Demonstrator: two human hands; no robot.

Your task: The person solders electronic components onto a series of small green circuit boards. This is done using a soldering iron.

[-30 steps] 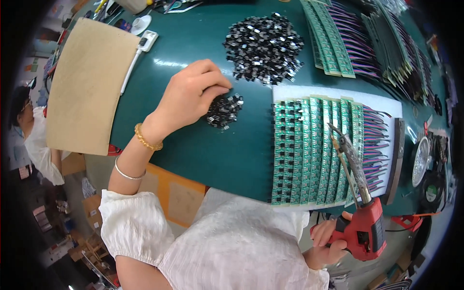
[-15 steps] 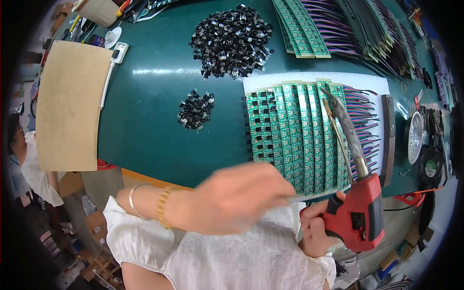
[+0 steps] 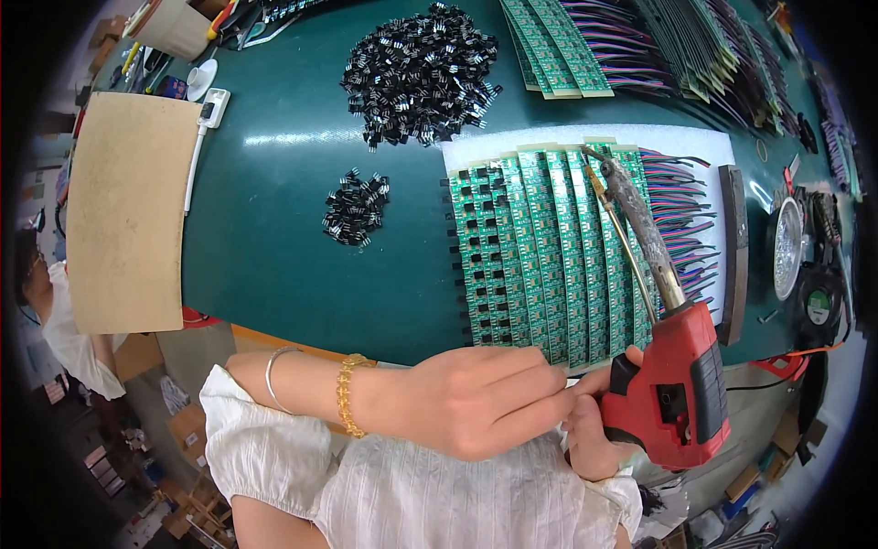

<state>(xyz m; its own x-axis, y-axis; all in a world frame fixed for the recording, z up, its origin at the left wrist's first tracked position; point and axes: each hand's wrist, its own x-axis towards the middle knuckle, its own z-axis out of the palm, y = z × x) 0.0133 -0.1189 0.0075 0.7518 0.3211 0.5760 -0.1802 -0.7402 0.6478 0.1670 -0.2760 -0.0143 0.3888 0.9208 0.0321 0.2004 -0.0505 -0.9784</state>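
Note:
My right hand is wrapped round the grip of a red and black soldering gun. Its metal barrel and thin solder guide tube point away from me, over a row of green circuit boards. My left hand, with bracelets on its wrist, is closed, its fingertips meeting the fingers of my right hand; what they pinch, if anything, is hidden. Small black three-legged components stand along the leftmost boards. Further left lie a small pile of these components and a larger heap.
White foam lies beneath the boards, with a dark bar at its right. More boards with coloured wires are stacked far right. A tan board is at left, beside a white cable. A metal dish stands at right. Another person sits far left.
My left hand has moved slightly right, up to my right hand, and is no longer blurred. The soldering gun has shifted a little; the whole view has also shifted slightly.

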